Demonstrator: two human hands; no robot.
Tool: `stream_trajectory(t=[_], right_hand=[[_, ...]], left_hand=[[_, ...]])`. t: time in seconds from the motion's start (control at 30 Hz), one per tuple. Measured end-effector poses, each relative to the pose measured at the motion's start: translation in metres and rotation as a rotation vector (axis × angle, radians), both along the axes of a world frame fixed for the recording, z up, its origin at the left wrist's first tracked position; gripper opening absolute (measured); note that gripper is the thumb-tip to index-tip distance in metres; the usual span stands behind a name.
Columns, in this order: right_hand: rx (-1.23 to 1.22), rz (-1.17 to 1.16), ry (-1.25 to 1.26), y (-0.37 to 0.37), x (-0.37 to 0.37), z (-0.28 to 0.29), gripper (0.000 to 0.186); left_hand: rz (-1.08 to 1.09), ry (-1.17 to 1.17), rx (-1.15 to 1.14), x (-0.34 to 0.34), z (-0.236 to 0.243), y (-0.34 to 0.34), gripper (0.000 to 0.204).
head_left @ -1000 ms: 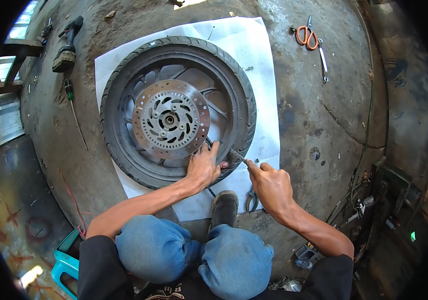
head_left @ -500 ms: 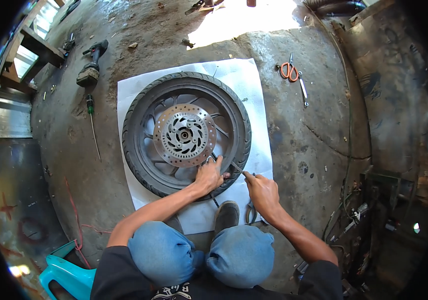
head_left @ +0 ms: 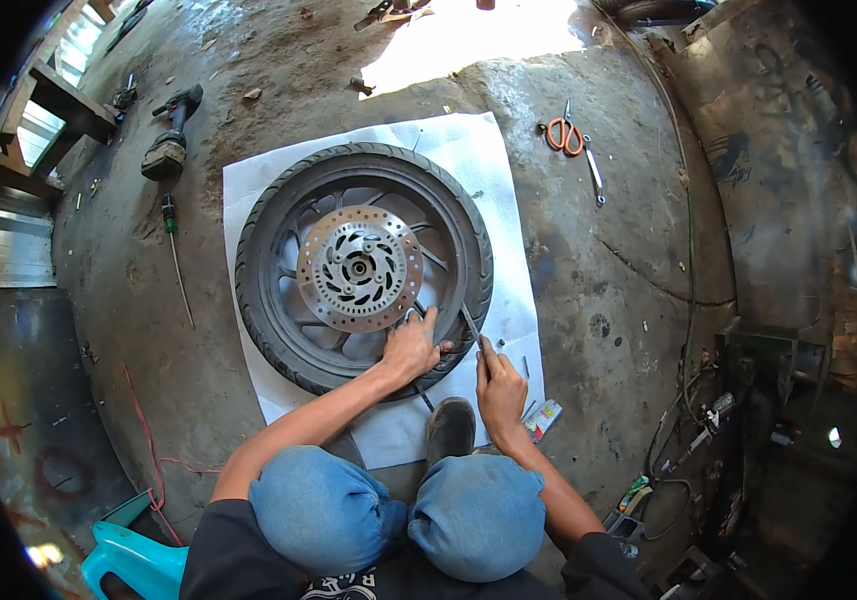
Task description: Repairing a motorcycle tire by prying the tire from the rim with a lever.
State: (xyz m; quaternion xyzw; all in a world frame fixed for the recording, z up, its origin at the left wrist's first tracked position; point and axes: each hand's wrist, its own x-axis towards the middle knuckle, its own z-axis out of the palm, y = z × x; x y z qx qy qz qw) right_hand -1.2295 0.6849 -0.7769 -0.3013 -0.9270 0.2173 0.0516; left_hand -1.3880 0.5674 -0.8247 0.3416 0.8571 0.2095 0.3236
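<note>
A motorcycle wheel with a black tyre [head_left: 278, 350] lies flat, its perforated brake disc [head_left: 323, 290] facing up. My left hand [head_left: 411, 350] is closed at the rim's near right side. It grips a dark rod, seemingly a tyre lever [head_left: 425, 398], whose ends show above and below the hand; the rest is hidden. My right hand [head_left: 499, 385] is wrapped round a grey metal tyre lever [head_left: 471, 325], its tip at the tyre's inner edge, just right of my left hand. My shoe [head_left: 451, 430] stands close to the tyre's near edge.
A white sheet [head_left: 503, 250] lies under the wheel. On the floor left are a cordless drill [head_left: 170, 140] and a green-handled screwdriver [head_left: 176, 260]; right are orange-handled scissors [head_left: 564, 137] and a wrench [head_left: 595, 172]. A small packet [head_left: 544, 420] lies beside my right wrist. A turquoise stool [head_left: 133, 560] stands near left.
My right hand has moved slightly left and its lever now points more steeply toward the rim. My left hand keeps its place on the wheel. The view has shifted a little.
</note>
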Motion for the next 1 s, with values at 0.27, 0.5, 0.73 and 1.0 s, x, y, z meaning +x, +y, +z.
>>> stream_trajectory(t=[0.27, 0.5, 0.73, 1.0], right_hand=[[0.015, -0.043, 0.193, -0.012, 0.017, -0.06, 0.045], [0.134, 0.011, 0.252, 0.004, 0.022, -0.101, 0.053], [0.114, 0.042, 0.219, -0.001, 0.024, -0.098, 0.052], [-0.076, -0.145, 0.162, -0.01, 0.026, -0.073, 0.031]], left_hand=[[0.023, 0.025, 0.028, 0.007, -0.004, -0.003, 0.06], [0.06, 0.058, 0.057, 0.008, -0.006, 0.003, 0.058], [0.022, 0.091, 0.092, 0.009, -0.024, -0.011, 0.071], [-0.083, 0.2, 0.122, 0.035, -0.006, -0.039, 0.072]])
